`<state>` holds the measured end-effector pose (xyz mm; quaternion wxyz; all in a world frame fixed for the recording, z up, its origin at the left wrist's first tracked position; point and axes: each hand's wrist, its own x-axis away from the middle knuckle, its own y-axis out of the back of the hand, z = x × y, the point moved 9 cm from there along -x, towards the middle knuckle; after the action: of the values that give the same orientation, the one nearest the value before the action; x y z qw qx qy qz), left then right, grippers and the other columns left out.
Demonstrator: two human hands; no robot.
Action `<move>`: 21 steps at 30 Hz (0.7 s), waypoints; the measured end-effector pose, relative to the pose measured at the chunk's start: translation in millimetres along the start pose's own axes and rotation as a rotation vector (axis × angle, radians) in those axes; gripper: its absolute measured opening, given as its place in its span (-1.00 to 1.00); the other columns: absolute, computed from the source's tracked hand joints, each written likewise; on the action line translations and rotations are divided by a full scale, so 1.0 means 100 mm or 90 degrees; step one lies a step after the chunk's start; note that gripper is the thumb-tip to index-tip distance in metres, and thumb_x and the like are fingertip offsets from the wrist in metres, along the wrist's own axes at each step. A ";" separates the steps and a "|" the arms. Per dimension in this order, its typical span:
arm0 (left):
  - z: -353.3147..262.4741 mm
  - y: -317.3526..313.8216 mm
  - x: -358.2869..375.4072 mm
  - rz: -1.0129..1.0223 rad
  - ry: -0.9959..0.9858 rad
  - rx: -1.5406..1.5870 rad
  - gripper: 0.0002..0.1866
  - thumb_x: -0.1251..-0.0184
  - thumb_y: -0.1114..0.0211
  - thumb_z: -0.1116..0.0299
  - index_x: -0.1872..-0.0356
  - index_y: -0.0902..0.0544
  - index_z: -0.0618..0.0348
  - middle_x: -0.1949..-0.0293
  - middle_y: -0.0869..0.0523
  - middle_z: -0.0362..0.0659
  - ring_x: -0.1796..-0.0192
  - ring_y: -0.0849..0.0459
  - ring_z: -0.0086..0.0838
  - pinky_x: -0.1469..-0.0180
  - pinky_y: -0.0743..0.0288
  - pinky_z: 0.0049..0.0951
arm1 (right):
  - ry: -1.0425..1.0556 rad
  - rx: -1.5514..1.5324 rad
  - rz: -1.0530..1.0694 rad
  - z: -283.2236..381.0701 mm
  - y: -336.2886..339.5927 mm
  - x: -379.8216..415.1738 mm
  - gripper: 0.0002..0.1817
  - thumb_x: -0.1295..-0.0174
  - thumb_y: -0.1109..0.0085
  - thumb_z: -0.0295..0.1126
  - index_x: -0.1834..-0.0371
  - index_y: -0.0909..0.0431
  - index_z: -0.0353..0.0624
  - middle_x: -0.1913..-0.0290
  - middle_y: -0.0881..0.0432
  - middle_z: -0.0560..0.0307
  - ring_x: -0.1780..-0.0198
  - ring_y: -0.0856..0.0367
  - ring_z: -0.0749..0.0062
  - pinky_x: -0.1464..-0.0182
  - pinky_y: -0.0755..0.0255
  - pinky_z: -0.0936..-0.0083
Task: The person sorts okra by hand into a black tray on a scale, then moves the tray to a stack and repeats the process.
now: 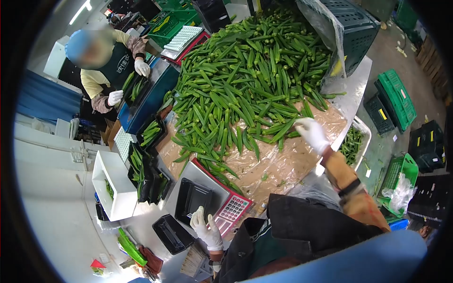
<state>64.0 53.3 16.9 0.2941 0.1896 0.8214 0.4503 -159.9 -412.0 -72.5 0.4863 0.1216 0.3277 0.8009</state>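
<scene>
A large heap of green okra (236, 89) covers the far part of the table. My right hand (312, 134), in a white glove, is at the heap's right front edge, fingers extended beside the nearest pods; I see nothing held in it. My left hand (206, 229), also gloved in white, is raised with fingers apart and holds nothing. It is nearest to a black plastic tray (192, 200) with nothing in it, which sits on the red-framed scale (230, 207). Left of that hand, a second bare black tray (172, 234) lies on the metal table.
Black trays filled with okra (147, 177) stand left of the scale, beside a white bin (113, 186). Across the table, a co-worker (111, 66) in white gloves handles a tray of okra. A dark green crate (349, 35) borders the heap; a white basket (362, 139) stands at right.
</scene>
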 end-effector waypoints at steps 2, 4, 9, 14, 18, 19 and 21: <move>-0.07 0.03 0.02 -0.007 -0.003 -0.001 -0.58 -0.26 -0.29 0.53 -0.18 -0.61 0.20 -0.13 -0.64 -0.05 -0.21 -0.49 -0.10 -0.30 -0.34 -0.14 | 0.096 0.107 0.010 0.12 -0.54 -0.30 -0.72 -0.15 -0.29 -0.25 0.09 -0.70 -0.07 0.13 -0.67 0.03 0.02 -0.62 0.08 -0.02 -0.51 0.22; -0.10 0.07 0.06 -0.021 0.004 -0.011 -0.59 -0.25 -0.29 0.56 -0.15 -0.62 0.19 -0.11 -0.66 -0.06 -0.21 -0.50 -0.11 -0.30 -0.35 -0.15 | 0.134 0.262 0.014 0.26 -0.89 -0.53 -0.75 -0.12 -0.33 -0.24 0.16 -0.67 -0.05 0.17 -0.60 0.03 0.09 -0.60 0.08 0.06 -0.50 0.18; -0.05 0.11 0.30 -0.072 0.059 0.017 -0.64 -0.25 -0.29 0.58 -0.09 -0.66 0.19 -0.06 -0.69 -0.07 -0.20 -0.53 -0.16 -0.28 -0.39 -0.21 | 0.162 0.493 0.037 0.13 -1.29 -0.94 -0.68 0.05 -0.46 -0.16 0.30 -0.64 -0.06 0.26 -0.55 0.04 0.18 -0.59 0.13 0.19 -0.47 0.20; -0.30 0.06 0.24 -0.082 0.068 0.032 -0.69 -0.23 -0.30 0.58 -0.02 -0.69 0.19 -0.02 -0.70 -0.06 -0.16 -0.57 -0.15 -0.26 -0.40 -0.21 | 0.145 0.368 0.060 0.16 -0.84 -0.80 -0.73 -0.18 -0.28 -0.11 0.26 -0.66 -0.08 0.27 -0.60 0.02 0.17 -0.62 0.09 0.14 -0.45 0.14; -0.73 -0.19 0.01 -0.034 -0.058 0.013 -0.59 -0.20 -0.31 0.56 -0.12 -0.64 0.17 -0.05 -0.67 -0.03 -0.17 -0.55 -0.07 -0.27 -0.38 -0.12 | 0.053 0.231 0.103 0.30 -0.51 -0.33 -0.69 -0.34 -0.15 -0.11 0.27 -0.65 -0.14 0.37 -0.65 -0.07 0.26 -0.65 0.00 0.16 -0.50 0.12; -0.90 -0.34 -0.06 0.000 -0.105 0.022 -0.57 -0.20 -0.32 0.51 -0.15 -0.63 0.17 -0.07 -0.66 -0.02 -0.17 -0.55 -0.03 -0.28 -0.37 -0.10 | 0.063 0.130 0.166 0.37 -0.60 -0.09 -0.66 -0.38 -0.09 -0.07 0.25 -0.65 -0.12 0.36 -0.67 -0.10 0.29 -0.66 -0.03 0.19 -0.51 0.11; -1.31 -0.65 -0.21 0.072 -0.198 0.055 -0.49 -0.20 -0.33 0.42 -0.23 -0.57 0.18 -0.13 -0.61 0.02 -0.22 -0.51 0.02 -0.33 -0.33 -0.07 | 0.083 -0.058 0.311 0.62 -0.78 0.44 -0.62 -0.43 0.01 -0.04 0.22 -0.65 -0.09 0.32 -0.70 -0.12 0.29 -0.66 -0.07 0.22 -0.52 0.11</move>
<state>-9.0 -74.7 23.0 0.3835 0.3151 0.7726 0.3959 -95.7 -324.9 -81.0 0.2612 0.1232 0.2824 0.9148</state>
